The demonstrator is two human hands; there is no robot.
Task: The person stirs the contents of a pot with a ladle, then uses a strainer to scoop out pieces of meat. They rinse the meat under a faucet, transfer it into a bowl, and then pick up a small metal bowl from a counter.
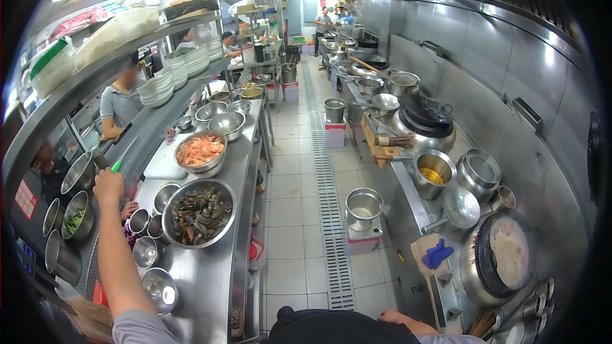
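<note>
My left hand [109, 187] reaches over the steel shelf at the left, fingers closed on the green handle of a knife [125, 154] whose blade points away. To its right are a white cutting board [163, 162], a bowl of shrimp [201, 150] and a large bowl of mussels [199, 213]. A bowl with green vegetables [77, 216] stands left of my forearm. My right hand [390, 316] is low by the black apron at the bottom edge, and its fingers cannot be made out.
Co-workers stand behind the left shelf [121, 106] and far down the aisle [323, 22]. Stacked plates [155, 89] rest on that shelf. On the right are a wok [503, 255], a ladle [460, 209], a pot of yellow liquid [434, 174] and a blue cloth [437, 254].
</note>
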